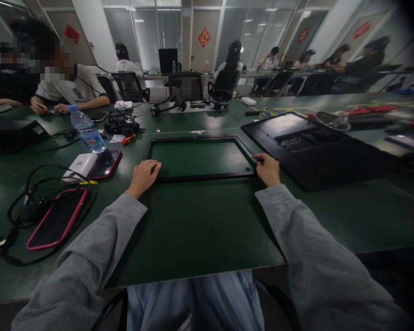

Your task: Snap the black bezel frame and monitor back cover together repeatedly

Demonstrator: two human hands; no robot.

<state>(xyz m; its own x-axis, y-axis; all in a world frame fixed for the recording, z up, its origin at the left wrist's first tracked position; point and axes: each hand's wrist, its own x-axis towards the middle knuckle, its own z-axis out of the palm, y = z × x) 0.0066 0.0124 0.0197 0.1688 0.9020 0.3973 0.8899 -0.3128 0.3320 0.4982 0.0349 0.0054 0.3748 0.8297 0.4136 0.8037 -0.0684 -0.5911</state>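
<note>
From my remote seat I see the black frame (207, 176) in front of the person's body: a thin rectangle of dark, dull material with narrow bars and squared corners, green showing through its opening. The left grip (143, 176) is closed on its near left corner, fingers curled and thumb on top. The right grip (268, 170) grasps the near right corner, index finger stretched along the side bar. I cannot tell whether the frame lies fully flat or is slightly raised. Both sleeves are soft, heathered gray knit.

Just beyond the right grip lies a broad black panel (331, 161), its surface broken by a recessed section, part of it catching a pale sheen. To the left I have a clear, ribbed plastic bottle (87, 128), a glossy white block (80, 166) against a red-rimmed phone (106, 164), and a nearer phone in a pink-red case (57, 218) among loops of black cable (15, 262).

The table (200, 225) is smooth dark green with blurred reflections. Across it, a person in a white shirt (72, 87) bends over their hands. Mesh-backed chairs (186, 85) stand farther off, before glass partitions (148, 32) and a red diamond-shaped decoration (204, 37).
</note>
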